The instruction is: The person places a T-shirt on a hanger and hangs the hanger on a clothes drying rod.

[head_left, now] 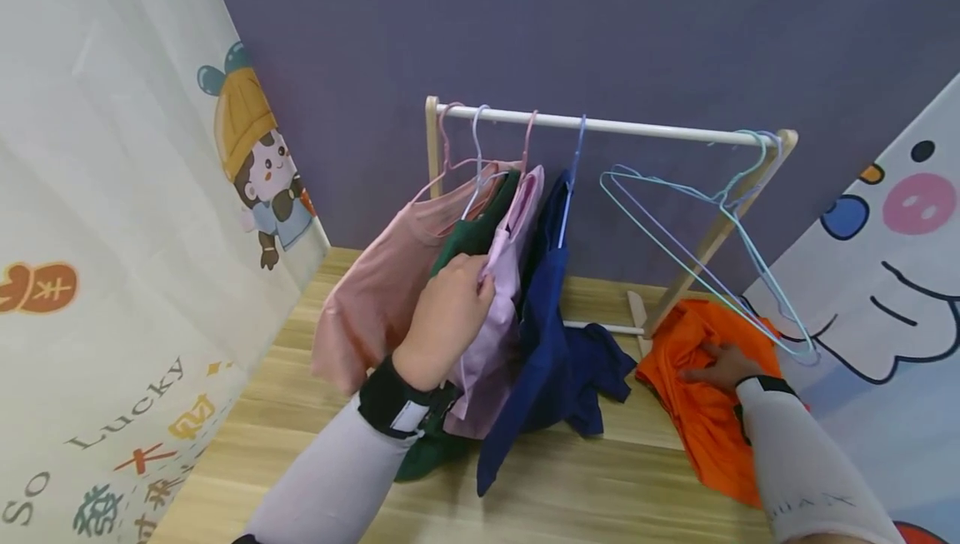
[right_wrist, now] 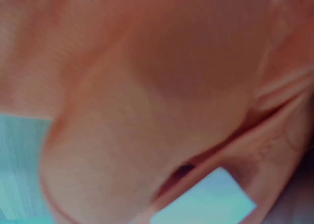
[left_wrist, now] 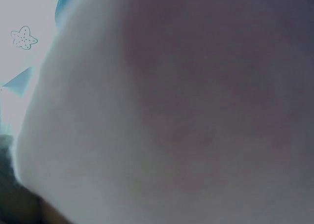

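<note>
My left hand (head_left: pixel 448 306) grips the upper edge of a lilac shirt (head_left: pixel 501 336) hanging on a pink hanger (head_left: pixel 527 140). Beside it on the rack hang a pink shirt (head_left: pixel 390 277), a dark green garment (head_left: pixel 480 232) and a navy blue garment (head_left: pixel 542 302). At the right, my right hand (head_left: pixel 720 366) rests on a crumpled orange garment (head_left: pixel 697 436), thumb and fingers apart. The left wrist view is mostly a blurred close-up of the hand. In the right wrist view, orange cloth with a white label (right_wrist: pixel 206 202) lies close to the hand.
The clothes rack has a white rail (head_left: pixel 637 129) and wooden posts. Bare green and violet hangers (head_left: pixel 738 223) hang at its right end, above the orange garment. The wooden tabletop (head_left: pixel 570 502) meets printed white panels on both sides and a dark wall behind.
</note>
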`<state>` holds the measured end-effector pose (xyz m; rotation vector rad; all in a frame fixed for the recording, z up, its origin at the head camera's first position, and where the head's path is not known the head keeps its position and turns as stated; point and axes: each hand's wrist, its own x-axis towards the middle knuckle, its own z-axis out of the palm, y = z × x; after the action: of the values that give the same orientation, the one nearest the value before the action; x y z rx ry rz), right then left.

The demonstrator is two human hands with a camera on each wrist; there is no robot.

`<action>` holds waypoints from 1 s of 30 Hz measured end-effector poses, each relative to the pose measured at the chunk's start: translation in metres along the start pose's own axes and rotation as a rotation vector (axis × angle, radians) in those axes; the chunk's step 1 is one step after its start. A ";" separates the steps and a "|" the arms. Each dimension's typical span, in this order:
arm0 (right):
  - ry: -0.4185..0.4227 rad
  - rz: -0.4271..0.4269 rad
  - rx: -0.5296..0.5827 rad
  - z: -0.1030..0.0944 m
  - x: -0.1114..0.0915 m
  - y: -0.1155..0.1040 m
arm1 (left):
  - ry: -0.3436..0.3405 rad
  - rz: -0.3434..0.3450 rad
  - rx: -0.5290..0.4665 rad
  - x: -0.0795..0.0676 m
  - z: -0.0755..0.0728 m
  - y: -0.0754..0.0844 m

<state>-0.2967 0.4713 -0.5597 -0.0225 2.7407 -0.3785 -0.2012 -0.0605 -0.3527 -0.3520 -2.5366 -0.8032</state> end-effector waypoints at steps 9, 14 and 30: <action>0.009 -0.028 -0.020 0.007 -0.044 -0.020 | -0.019 -0.013 -0.017 0.000 0.001 0.002; 0.013 -0.029 -0.062 0.023 -0.070 -0.030 | -0.019 -0.014 -0.019 -0.001 0.002 0.002; -0.018 -0.019 -0.077 0.066 -0.130 -0.076 | -0.010 -0.002 -0.025 -0.001 0.003 0.001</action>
<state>-0.1538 0.3897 -0.5519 -0.0716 2.7373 -0.2761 -0.2013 -0.0582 -0.3552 -0.3621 -2.5388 -0.8366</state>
